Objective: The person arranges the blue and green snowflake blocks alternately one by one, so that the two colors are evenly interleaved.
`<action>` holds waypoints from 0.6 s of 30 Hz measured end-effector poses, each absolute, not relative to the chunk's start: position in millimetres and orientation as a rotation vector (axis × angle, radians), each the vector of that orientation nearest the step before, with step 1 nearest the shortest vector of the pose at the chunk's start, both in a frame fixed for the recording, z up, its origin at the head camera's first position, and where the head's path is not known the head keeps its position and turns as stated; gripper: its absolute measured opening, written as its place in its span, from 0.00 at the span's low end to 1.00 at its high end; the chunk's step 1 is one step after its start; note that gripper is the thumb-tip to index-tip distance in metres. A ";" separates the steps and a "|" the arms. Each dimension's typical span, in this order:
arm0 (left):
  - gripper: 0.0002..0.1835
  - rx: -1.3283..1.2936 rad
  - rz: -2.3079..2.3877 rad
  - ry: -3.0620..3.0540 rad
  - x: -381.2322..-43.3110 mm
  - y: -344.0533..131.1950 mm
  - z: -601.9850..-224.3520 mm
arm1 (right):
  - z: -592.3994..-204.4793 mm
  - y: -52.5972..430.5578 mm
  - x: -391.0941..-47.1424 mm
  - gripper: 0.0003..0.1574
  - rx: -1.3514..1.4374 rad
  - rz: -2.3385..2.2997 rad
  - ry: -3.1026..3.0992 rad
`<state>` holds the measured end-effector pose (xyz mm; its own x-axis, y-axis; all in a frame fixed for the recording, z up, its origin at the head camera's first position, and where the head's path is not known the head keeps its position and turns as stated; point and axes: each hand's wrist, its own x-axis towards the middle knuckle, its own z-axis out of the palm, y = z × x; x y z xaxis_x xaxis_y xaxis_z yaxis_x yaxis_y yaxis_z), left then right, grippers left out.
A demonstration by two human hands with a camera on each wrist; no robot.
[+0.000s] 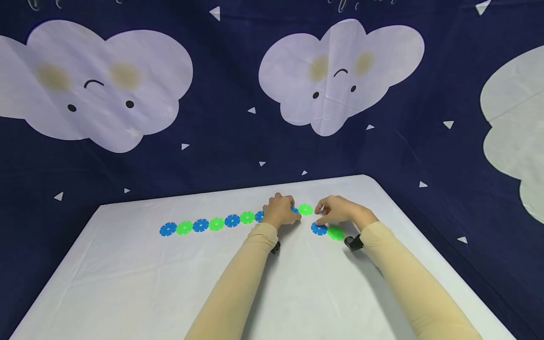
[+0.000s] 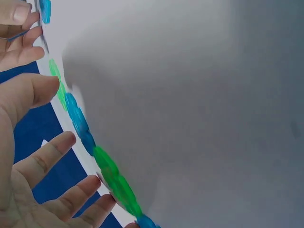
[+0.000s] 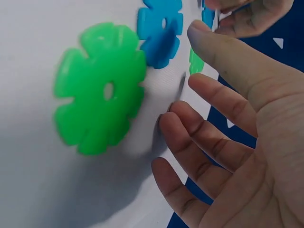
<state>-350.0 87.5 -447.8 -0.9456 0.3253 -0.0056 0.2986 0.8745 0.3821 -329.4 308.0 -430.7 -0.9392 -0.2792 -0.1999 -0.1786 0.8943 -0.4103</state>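
A row of notched plastic discs in alternating blue and green runs across the back of the table, from a blue disc [image 1: 168,229] at its left end to a green disc [image 1: 305,209] at its right. My left hand [image 1: 279,211] reaches over the row's right part, fingers spread along the far side of a green disc [image 2: 116,180] and a blue disc [image 2: 79,122]. My right hand [image 1: 338,209] hovers with loosely bent fingers beside a separate blue disc [image 1: 319,228], holding nothing. Adjoining that one is another green disc [image 3: 102,90], closer to me.
The discs lie on a white-covered table [image 1: 140,283]. Behind it hangs a dark blue cloth [image 1: 225,156] printed with clouds and small triangles. A small black device [image 1: 353,243] sits at the right wrist.
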 end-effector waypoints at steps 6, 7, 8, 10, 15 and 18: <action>0.28 0.539 0.601 3.009 -349.8 95.3 -449.6 | -432.9 308.5 -316.9 0.27 -0.421 -0.588 2.806; 0.29 0.544 0.605 3.013 -350.0 96.0 -450.3 | -433.4 308.2 -315.1 0.27 -0.439 -0.589 2.810; 0.29 0.544 0.611 3.015 -350.4 96.4 -451.3 | -433.9 308.0 -313.5 0.27 -0.456 -0.591 2.816; 0.28 0.539 0.628 3.016 -351.2 97.4 -452.9 | -435.3 307.5 -310.7 0.27 -0.486 -0.586 2.830; 0.28 0.532 0.670 3.015 -352.1 98.7 -455.4 | -439.7 305.8 -307.3 0.26 -0.520 -0.586 2.868; 0.28 0.535 0.675 3.018 -351.8 99.3 -455.7 | -441.6 304.9 -306.8 0.25 -0.526 -0.596 2.880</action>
